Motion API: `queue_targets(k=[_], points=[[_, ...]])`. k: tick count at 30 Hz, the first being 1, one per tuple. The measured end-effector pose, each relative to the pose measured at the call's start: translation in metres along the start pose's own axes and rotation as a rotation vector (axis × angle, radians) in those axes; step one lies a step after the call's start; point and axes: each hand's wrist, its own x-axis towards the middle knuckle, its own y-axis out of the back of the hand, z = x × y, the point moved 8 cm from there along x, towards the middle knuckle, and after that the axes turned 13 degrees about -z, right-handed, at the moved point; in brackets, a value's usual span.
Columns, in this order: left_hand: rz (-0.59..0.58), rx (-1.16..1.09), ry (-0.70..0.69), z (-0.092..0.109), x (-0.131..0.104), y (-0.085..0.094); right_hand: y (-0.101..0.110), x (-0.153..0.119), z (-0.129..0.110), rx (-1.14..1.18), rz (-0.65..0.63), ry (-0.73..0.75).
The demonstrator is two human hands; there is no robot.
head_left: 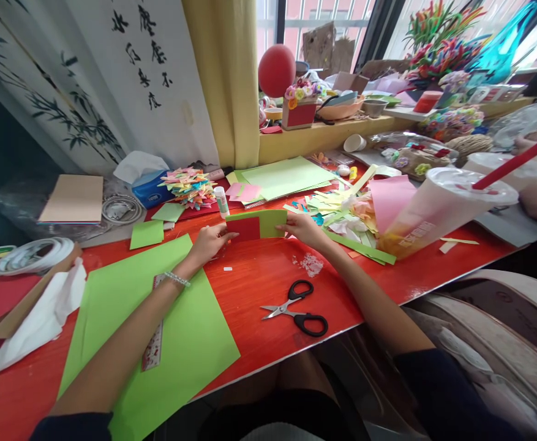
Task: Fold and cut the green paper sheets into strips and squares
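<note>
Between my two hands, just above the red table (250, 288), a folded strip of green paper (272, 224) is held up with a red piece of paper (243, 229) over its left half. My left hand (212, 243) pinches the left end, by the red piece. The right end of the green strip is pinched by my right hand (301, 226). Black-handled scissors (291, 309) lie partly spread on the table below. Under my left forearm are a large green sheet (190, 343) and a patterned ruler (153, 346), partly covered by the arm. A glue stick (221, 201) stands behind my left hand.
Paper scraps (341, 211) are heaped behind my right hand. A tilted-looking drink cup (443, 211) with a red straw stands at the right. Behind are stacked green sheets (291, 176), a pile of folded paper (190, 187) and a tissue pack (151, 187).
</note>
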Motion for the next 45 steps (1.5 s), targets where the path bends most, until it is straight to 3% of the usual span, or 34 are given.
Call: queue_targets(k=[9, 14, 19, 24, 45], points=[[-0.019, -0.007, -0.003, 0.004, -0.001, -0.001, 0.000, -0.001, -0.003, 0.022, -0.003, 0.006], [-0.039, -0.073, 0.033, 0.010, 0.001, 0.002, 0.008, -0.005, -0.017, 0.049, -0.002, 0.015], [-0.138, -0.257, 0.129, 0.016, 0.004, 0.004, 0.020, -0.014, -0.037, 0.191, 0.031, 0.024], [-0.187, -0.400, 0.117, 0.030, 0.001, 0.005, 0.025, -0.021, -0.049, 0.281, 0.057, 0.028], [-0.203, -0.380, 0.097, 0.050, -0.005, 0.011, 0.028, -0.023, -0.046, 0.281, 0.061, 0.029]])
